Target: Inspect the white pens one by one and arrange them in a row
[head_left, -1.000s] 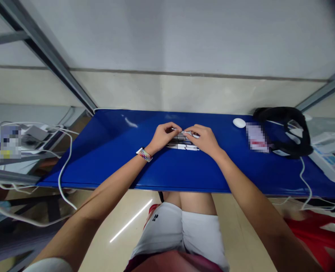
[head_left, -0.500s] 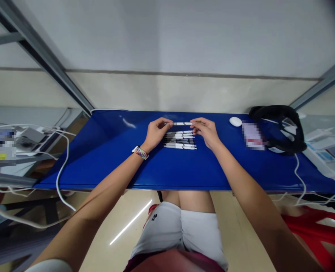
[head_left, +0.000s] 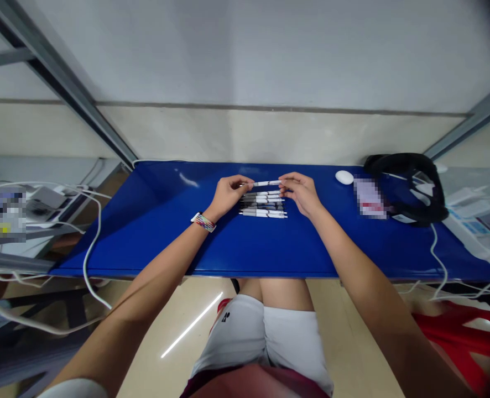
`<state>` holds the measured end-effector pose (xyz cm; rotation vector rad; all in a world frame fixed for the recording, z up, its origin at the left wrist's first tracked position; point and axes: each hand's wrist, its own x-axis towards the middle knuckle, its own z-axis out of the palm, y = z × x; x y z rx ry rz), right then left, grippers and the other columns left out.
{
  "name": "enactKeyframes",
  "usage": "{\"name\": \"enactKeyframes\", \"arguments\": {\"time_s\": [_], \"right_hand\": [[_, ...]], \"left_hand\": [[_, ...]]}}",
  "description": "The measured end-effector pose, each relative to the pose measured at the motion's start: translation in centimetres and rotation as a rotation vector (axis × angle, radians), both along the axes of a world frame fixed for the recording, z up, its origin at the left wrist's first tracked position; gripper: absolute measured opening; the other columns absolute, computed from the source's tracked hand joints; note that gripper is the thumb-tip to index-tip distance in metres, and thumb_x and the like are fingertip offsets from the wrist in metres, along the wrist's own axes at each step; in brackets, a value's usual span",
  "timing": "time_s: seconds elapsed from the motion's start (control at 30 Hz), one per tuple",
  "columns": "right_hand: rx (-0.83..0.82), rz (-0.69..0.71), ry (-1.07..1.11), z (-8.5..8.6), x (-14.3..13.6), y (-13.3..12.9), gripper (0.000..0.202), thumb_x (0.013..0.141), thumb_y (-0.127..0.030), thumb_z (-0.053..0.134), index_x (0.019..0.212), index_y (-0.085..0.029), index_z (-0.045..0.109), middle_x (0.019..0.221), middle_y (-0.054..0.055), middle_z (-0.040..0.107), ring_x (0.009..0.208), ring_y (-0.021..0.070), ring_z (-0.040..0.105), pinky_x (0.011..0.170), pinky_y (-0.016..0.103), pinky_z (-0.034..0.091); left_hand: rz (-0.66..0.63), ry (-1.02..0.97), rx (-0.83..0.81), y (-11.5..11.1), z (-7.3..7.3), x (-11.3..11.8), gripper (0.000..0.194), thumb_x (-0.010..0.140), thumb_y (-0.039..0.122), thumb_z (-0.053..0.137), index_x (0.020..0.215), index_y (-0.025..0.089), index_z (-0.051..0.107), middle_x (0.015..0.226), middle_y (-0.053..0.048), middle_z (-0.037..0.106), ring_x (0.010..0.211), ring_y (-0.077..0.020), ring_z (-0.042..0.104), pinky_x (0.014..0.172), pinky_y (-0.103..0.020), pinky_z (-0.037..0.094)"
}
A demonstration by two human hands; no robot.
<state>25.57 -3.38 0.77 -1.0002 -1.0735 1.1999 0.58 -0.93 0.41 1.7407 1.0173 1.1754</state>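
A white pen [head_left: 267, 183] stretches between my two hands, just beyond a group of similar pens. My left hand [head_left: 229, 193] pinches its left end with thumb and fingers. At the other end, the fingertips of my right hand [head_left: 301, 192] close on the pen, with the lower fingers curled near the group. Several white and grey pens [head_left: 265, 213] lie side by side on the blue tabletop [head_left: 166, 221], roughly parallel to the held one. Part of the group's upper edges is covered by my fingers.
To the right lie a white oval object [head_left: 344, 177], a blurred-out pinkish item [head_left: 370, 197] and a black strap-like headgear [head_left: 439, 190]. White cables [head_left: 91, 243] hang at both sides. Grey metal posts [head_left: 83, 105] rise at the table's ends, with a wall behind.
The held pen has tilted slightly, its left end a little lower, and my left hand has shifted slightly down. Both hands keep their hold; the grouped pens look the same.
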Motion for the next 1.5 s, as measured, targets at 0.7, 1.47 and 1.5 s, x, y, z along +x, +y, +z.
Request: {"name": "enactKeyframes", "arguments": {"time_s": [0.7, 1.47, 1.5], "right_hand": [[0.096, -0.039, -0.065, -0.2, -0.6, -0.1, 0.028, 0.076, -0.04, 0.091, 0.095, -0.022, 0.08, 0.077, 0.002, 0.074, 0.074, 0.0176, 0.073, 0.077, 0.034, 0.062], [0.006, -0.056, 0.095, 0.5, 0.1, 0.2, 0.02, 0.074, -0.028, 0.087, 0.091, -0.022, 0.079, 0.077, 0.001, 0.071, 0.074, 0.0162, 0.068, 0.079, 0.035, 0.062], [-0.009, -0.062, 0.121, 0.5, 0.2, 0.2, 0.019, 0.074, -0.028, 0.086, 0.09, -0.022, 0.078, 0.076, 0.001, 0.07, 0.073, 0.0158, 0.067, 0.079, 0.035, 0.061]], "left_hand": [[0.036, -0.027, 0.009, 0.3, 0.3, -0.3, 0.048, 0.098, 0.061, 0.065, 0.081, 0.018, 0.077, 0.069, -0.005, 0.069, 0.066, -0.0176, 0.061, 0.069, -0.032, 0.046], [0.06, -0.032, 0.045, 1.1, 0.0, -0.9, 0.032, 0.088, 0.051, 0.081, 0.086, 0.019, 0.077, 0.077, -0.005, 0.075, 0.07, -0.0161, 0.066, 0.071, -0.03, 0.05], [0.068, -0.065, 0.04, 1.2, 0.0, -0.9, 0.03, 0.085, 0.047, 0.084, 0.092, 0.019, 0.077, 0.083, -0.005, 0.077, 0.074, -0.0168, 0.067, 0.074, -0.031, 0.051]]}}
